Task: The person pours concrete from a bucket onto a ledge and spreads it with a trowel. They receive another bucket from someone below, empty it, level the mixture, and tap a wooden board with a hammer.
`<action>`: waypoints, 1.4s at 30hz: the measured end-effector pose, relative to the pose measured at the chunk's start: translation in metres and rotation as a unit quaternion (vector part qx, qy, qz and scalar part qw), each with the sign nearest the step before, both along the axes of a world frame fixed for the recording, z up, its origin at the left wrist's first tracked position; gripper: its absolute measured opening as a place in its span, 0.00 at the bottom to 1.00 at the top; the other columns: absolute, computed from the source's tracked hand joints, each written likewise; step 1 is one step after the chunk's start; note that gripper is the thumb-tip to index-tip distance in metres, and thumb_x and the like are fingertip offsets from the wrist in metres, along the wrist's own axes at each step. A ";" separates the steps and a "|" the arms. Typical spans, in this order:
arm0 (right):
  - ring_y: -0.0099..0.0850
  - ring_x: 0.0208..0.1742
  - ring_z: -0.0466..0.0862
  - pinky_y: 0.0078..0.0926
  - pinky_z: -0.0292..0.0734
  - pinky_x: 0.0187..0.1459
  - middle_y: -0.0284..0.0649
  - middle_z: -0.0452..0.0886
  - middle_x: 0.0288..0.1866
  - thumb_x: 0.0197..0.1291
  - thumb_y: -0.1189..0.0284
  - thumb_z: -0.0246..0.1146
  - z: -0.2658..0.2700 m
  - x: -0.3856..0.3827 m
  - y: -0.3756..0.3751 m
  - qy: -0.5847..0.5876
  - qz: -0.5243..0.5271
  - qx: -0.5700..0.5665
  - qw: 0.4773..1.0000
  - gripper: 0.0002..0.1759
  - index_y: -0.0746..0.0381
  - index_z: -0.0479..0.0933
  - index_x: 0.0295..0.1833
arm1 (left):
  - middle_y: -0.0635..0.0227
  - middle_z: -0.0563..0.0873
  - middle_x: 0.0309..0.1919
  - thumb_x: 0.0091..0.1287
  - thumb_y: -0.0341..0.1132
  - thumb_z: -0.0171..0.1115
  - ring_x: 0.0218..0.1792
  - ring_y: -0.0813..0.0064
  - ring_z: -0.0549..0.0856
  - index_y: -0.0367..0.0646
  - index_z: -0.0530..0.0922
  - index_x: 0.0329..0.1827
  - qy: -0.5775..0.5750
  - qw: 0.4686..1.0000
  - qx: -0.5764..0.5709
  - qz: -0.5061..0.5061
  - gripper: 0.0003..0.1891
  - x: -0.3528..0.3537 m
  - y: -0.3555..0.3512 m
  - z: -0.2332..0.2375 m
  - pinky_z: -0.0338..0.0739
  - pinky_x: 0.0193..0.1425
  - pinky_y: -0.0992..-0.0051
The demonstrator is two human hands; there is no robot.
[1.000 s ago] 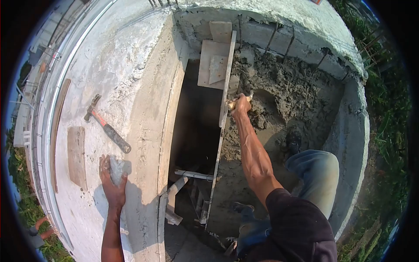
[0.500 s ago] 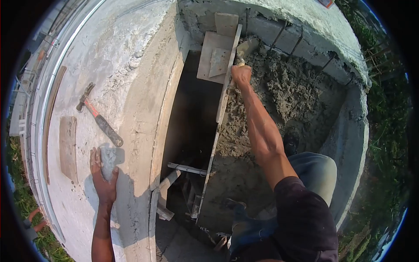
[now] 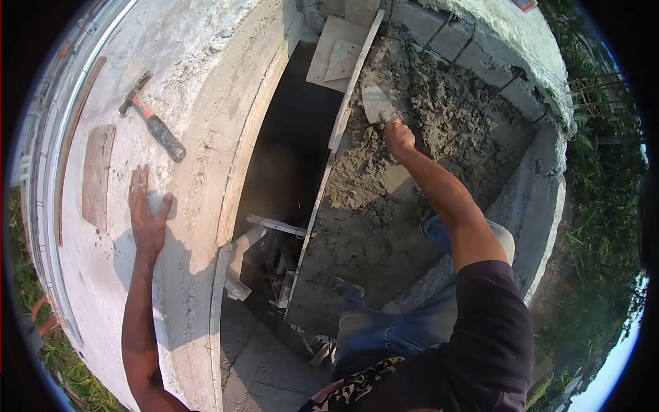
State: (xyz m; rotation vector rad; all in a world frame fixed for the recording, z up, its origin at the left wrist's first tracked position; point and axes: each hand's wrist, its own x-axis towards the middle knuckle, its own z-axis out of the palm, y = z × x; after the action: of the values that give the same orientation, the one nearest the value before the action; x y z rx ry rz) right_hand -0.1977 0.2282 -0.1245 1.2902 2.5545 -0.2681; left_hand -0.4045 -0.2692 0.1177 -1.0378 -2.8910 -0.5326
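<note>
My right hand (image 3: pixel 399 140) is closed round the handle of a trowel (image 3: pixel 377 104), whose flat pale blade lies at the wet concrete mix (image 3: pixel 446 103). The blade points up and to the left, near the wooden form board (image 3: pixel 334 134). On the pale concrete ledge to the left, my left hand (image 3: pixel 149 216) rests flat with its fingers stretched out and holds nothing. A hammer (image 3: pixel 158 127) with a red and black handle lies on that ledge just beyond my left fingertips.
A dark opening (image 3: pixel 274 151) lies between the ledge and the form board, with loose timber pieces (image 3: pixel 274 225) lower down. A short plank (image 3: pixel 97 175) lies on the ledge. Rebar (image 3: pixel 461 47) sticks out at the back wall. At lower left, another person's hand (image 3: pixel 44 319) shows.
The trowel has come away from the form board's far end, toward me and right over the mix. My left hand still rests on the ledge. The whole view has shifted.
</note>
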 end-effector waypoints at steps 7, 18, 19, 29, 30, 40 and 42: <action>0.57 0.49 0.82 0.47 0.80 0.47 0.64 0.81 0.43 0.54 0.72 0.57 0.076 0.057 0.033 -0.052 0.168 -0.030 0.984 0.18 0.72 0.74 0.49 | 0.56 0.63 0.73 0.65 0.37 0.63 0.75 0.60 0.58 0.44 0.63 0.73 0.017 1.000 -0.006 0.010 0.33 -0.003 0.001 -0.004 0.51 0.77 0.63; 0.48 0.58 0.81 0.38 0.80 0.54 0.53 0.80 0.56 0.62 0.73 0.57 0.022 -0.043 0.010 -0.051 0.092 0.009 0.994 0.18 0.70 0.73 0.56 | 0.56 0.66 0.72 0.65 0.41 0.65 0.74 0.63 0.61 0.47 0.66 0.72 -0.004 1.000 0.026 0.002 0.32 -0.007 -0.002 -0.010 0.54 0.77 0.64; 0.47 0.57 0.82 0.38 0.82 0.52 0.52 0.81 0.54 0.63 0.73 0.57 0.000 -0.029 -0.006 -0.050 0.088 0.003 0.995 0.17 0.70 0.72 0.56 | 0.56 0.66 0.72 0.65 0.42 0.65 0.74 0.63 0.61 0.47 0.66 0.72 -0.009 0.999 0.031 0.002 0.32 -0.005 -0.003 -0.010 0.53 0.77 0.63; 0.45 0.39 0.88 0.33 0.86 0.34 0.55 0.81 0.42 0.66 0.73 0.56 -0.087 0.117 -0.085 -0.134 0.094 0.071 0.984 0.11 0.68 0.70 0.49 | 0.57 0.65 0.72 0.62 0.43 0.67 0.73 0.59 0.62 0.47 0.66 0.72 0.018 0.999 0.025 0.013 0.35 -0.005 -0.006 -0.010 0.54 0.76 0.62; 0.43 0.39 0.88 0.32 0.86 0.34 0.54 0.81 0.42 0.66 0.72 0.56 -0.109 0.141 -0.086 -0.126 0.083 0.052 0.987 0.11 0.67 0.71 0.49 | 0.57 0.66 0.72 0.62 0.43 0.67 0.73 0.58 0.62 0.47 0.66 0.72 0.022 0.999 0.031 0.012 0.35 -0.007 -0.008 -0.013 0.54 0.76 0.62; 0.57 0.50 0.77 0.51 0.74 0.50 0.58 0.75 0.46 0.53 0.68 0.64 -0.119 0.301 -0.121 0.103 -0.036 -0.075 0.991 0.20 0.68 0.69 0.48 | 0.56 0.65 0.72 0.62 0.52 0.65 0.74 0.59 0.61 0.47 0.67 0.72 0.032 0.999 0.023 0.009 0.36 -0.014 -0.010 -0.017 0.53 0.77 0.63; 0.57 0.50 0.78 0.50 0.74 0.50 0.57 0.76 0.45 0.53 0.69 0.64 -0.100 0.294 -0.127 0.108 -0.034 -0.067 0.991 0.20 0.67 0.69 0.48 | 0.55 0.65 0.72 0.63 0.51 0.64 0.74 0.59 0.61 0.47 0.66 0.72 0.035 0.999 0.028 0.010 0.36 -0.015 -0.011 -0.018 0.53 0.77 0.64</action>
State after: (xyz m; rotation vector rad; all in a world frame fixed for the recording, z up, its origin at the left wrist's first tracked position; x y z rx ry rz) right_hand 0.0967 0.1010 -0.2244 1.3664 2.6163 -0.6149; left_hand -0.4195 -0.2798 0.0994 -0.9980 -2.8061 -0.5617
